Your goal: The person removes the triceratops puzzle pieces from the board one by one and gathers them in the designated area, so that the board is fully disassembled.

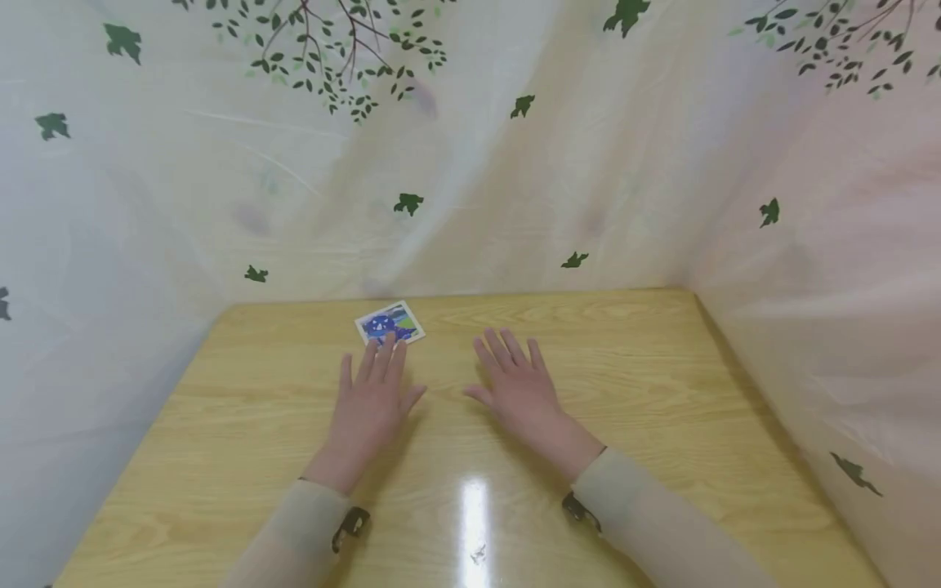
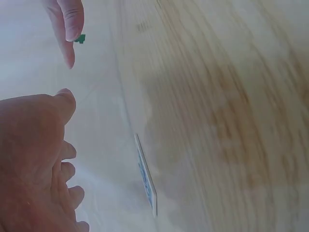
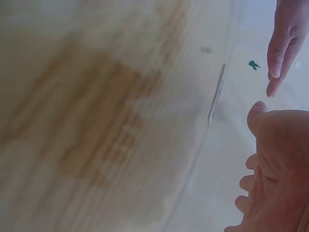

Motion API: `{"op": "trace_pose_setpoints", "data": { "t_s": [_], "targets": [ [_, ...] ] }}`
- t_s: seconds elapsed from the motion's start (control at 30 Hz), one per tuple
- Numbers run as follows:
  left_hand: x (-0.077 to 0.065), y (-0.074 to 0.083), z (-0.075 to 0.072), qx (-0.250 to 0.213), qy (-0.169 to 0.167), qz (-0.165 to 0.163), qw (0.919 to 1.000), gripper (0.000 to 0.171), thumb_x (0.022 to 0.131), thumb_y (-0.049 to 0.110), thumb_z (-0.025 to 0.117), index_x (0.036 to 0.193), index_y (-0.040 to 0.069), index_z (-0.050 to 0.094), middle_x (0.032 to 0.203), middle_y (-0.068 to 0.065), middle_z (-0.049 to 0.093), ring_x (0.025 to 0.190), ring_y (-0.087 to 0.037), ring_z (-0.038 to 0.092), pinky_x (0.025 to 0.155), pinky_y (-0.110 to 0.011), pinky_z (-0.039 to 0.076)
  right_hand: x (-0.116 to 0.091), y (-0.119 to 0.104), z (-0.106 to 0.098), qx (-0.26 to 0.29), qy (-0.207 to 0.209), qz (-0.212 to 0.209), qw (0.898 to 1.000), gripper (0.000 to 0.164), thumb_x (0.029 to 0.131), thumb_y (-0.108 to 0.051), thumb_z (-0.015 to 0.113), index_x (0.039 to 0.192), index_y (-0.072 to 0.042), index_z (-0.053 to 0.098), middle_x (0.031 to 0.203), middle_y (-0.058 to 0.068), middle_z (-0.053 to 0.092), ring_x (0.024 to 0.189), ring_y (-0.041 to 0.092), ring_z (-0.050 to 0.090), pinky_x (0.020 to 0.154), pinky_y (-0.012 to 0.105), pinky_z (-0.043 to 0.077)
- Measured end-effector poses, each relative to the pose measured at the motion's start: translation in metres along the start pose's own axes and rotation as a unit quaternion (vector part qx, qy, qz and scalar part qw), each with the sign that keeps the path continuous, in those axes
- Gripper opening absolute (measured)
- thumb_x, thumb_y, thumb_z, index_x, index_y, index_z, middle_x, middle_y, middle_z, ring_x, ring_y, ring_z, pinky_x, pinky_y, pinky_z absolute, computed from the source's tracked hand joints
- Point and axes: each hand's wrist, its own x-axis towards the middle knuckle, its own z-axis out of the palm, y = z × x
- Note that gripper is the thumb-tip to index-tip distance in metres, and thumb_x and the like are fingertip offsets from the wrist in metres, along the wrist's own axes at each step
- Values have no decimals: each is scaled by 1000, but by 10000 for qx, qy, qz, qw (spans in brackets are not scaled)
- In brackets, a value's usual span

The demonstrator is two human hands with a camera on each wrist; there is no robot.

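Both hands hover apart above the wooden table, palms down, with fingers extended and nothing held. My left hand [image 1: 370,407] is nearest to a small white-bordered picture card [image 1: 406,321] lying at the table's far side; in the head view its fingertips overlap the card's near edge. The wrist views show the card [image 2: 147,176] flat on the wood, seen almost edge-on, with a gap below the hand. To the right, my right hand [image 1: 525,395] has its thumb pointing toward the left one. Part of the card's picture, blue and green, is hidden behind the left fingers.
The light wooden table [image 1: 625,351] runs back to a pale curtain [image 1: 470,163] printed with leaves and branches, which also encloses both sides. A bright light reflection lies on the table near the front. Dark bands [image 1: 351,527] sit at both wrists over pale sleeves.
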Motion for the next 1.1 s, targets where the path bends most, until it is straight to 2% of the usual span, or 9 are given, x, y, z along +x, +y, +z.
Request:
{"op": "trace_pose_setpoints", "data": {
  "t_s": [0.33, 0.53, 0.67, 0.77, 0.93, 1.1],
  "targets": [
    [2, -18, 5, -140, 33, -164, 9998, 77, 115, 48, 56, 169, -3, 37, 178, -22, 26, 164, -46, 25, 132, -72, 7, 22, -16, 7, -100, -216, -183, 9995, 82, 114, -65, 44, 178, -18, 24, 184, 8, 17, 170, 33, 12, 136, 61, 7],
    [5, -28, 8, -258, -71, -347, 9990, 77, 115, 48, 55, 169, -3, 35, 179, -23, 23, 164, -47, 26, 132, -71, 3, 36, -22, 20, -90, -338, -396, 9986, 83, 114, -66, 41, 178, -18, 21, 184, 9, 16, 170, 34, 13, 135, 63, 10],
    [7, -35, 10, -288, -173, -434, 9985, 78, 116, 48, 52, 170, -3, 32, 180, -23, 21, 164, -48, 25, 132, -71, 2, 43, -26, 20, -82, -317, -498, 9982, 82, 114, -65, 42, 178, -16, 24, 184, 10, 18, 169, 35, 16, 135, 64, 12],
    [8, -39, 12, -322, -229, -481, 9981, 78, 117, 49, 50, 171, -3, 30, 181, -22, 19, 164, -48, 24, 132, -71, 1, 50, -30, 18, 19, -353, -603, 9976, 81, 114, -64, 42, 177, -15, 26, 183, 11, 20, 168, 36, 18, 135, 64, 13],
    [9, -44, 15, -366, -275, -548, 9974, 77, 117, 49, 48, 171, -3, 30, 180, -23, 20, 164, -49, 24, 132, -72, 5, 64, -34, 21, 41, -574, -740, 9956, 83, 114, -66, 35, 178, -15, 22, 184, 10, 17, 169, 35, 15, 135, 64, 13],
    [11, -48, 18, -437, -416, -639, 9961, 76, 118, 50, 46, 171, -3, 30, 181, -24, 18, 164, -50, 22, 131, -73, 7, 77, -37, 28, 350, -797, -812, 9929, 84, 114, -68, 33, 178, -15, 19, 184, 10, 15, 169, 35, 14, 135, 63, 11]
  ]
}}
